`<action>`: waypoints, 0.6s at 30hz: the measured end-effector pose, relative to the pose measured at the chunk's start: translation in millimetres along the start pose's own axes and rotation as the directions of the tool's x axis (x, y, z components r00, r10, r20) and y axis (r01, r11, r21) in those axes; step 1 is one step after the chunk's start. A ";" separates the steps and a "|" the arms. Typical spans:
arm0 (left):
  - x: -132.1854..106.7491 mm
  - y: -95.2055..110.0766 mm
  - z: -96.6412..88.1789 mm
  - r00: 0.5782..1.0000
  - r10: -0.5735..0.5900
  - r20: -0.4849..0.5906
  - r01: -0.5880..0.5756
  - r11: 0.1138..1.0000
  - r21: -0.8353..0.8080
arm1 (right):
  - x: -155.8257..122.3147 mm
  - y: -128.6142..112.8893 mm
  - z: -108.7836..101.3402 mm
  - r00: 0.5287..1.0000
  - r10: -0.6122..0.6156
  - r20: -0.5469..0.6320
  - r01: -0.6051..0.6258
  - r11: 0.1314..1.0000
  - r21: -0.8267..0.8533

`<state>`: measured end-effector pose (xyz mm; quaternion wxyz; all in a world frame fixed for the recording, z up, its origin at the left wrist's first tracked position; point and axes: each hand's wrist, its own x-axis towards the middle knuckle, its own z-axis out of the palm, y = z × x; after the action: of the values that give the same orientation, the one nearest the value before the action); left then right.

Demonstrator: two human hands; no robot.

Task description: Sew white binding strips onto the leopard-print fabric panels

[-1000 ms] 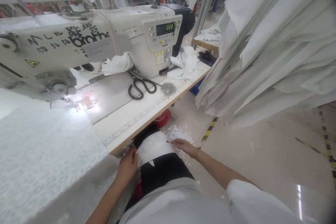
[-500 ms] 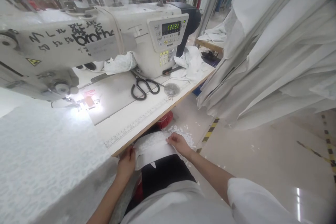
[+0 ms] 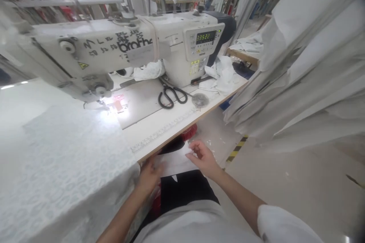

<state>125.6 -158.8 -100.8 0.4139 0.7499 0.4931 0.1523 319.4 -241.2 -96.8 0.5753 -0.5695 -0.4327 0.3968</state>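
Note:
A small white fabric piece (image 3: 174, 161) lies on my lap just below the sewing table's front edge (image 3: 182, 131). My left hand (image 3: 149, 176) grips its left end with fingers curled. My right hand (image 3: 203, 157) pinches its right end between thumb and fingers. A large patterned white cloth (image 3: 65, 167) covers the table's left part and hangs over the edge beside my left hand.
A white sewing machine (image 3: 125, 45) with a lit display (image 3: 205, 37) stands on the table. Black scissors (image 3: 172, 95), a round lid (image 3: 200, 100) and crumpled white scraps (image 3: 222, 74) lie at its right. Hanging white garments (image 3: 308, 64) fill the right side.
Both hands have lifted the white piece slightly nearer the table edge, and the right hand changed from lying flat to pinching. The camera turned left and up.

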 end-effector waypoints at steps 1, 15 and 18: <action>-3.2 14.7 -3.7 0.997 0.070 0.035 -0.069 0.997 -0.022 | -1.2 -11.6 3.7 0.998 -0.022 0.066 0.022 1.000 -0.001; -7.6 80.2 -173.0 0.853 0.047 -0.520 -0.139 0.981 -0.138 | -21.6 -51.8 114.8 0.813 0.058 0.579 -0.025 0.998 -0.066; 26.6 47.4 -194.1 0.897 0.079 -0.436 -0.072 0.997 0.032 | -27.5 -24.2 121.4 0.858 0.117 0.500 -0.068 0.991 -0.115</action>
<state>43.6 -52.5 49.6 0.2809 0.7184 0.5451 0.3285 194.6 -230.3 -76.7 0.3946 -0.4919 -0.5587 0.5386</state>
